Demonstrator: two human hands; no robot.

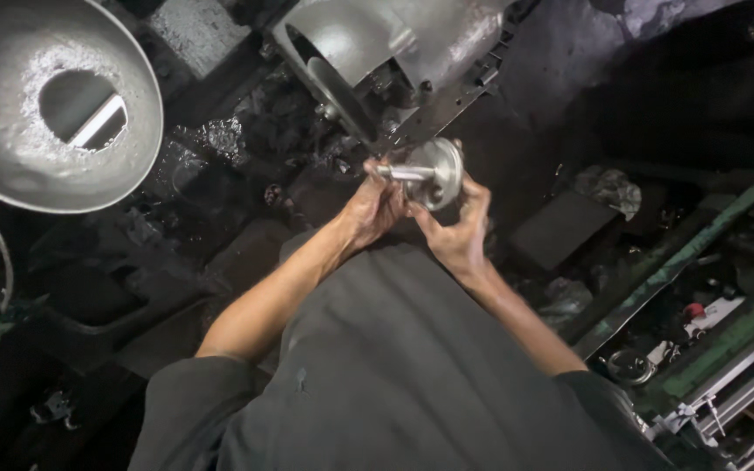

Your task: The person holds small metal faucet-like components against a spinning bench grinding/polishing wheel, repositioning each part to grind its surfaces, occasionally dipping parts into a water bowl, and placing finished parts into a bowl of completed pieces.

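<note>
Both hands (421,209) raised together, fingers curled around a metal disc (440,172)

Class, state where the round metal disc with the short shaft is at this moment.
In the head view, the metal disc with its shaft sits just above centre, held between the left hand and right hand, directly below the grey machine housing.

Round shiny metal disc (440,171) – stubby shaft, tilted, held mid-air
</note>
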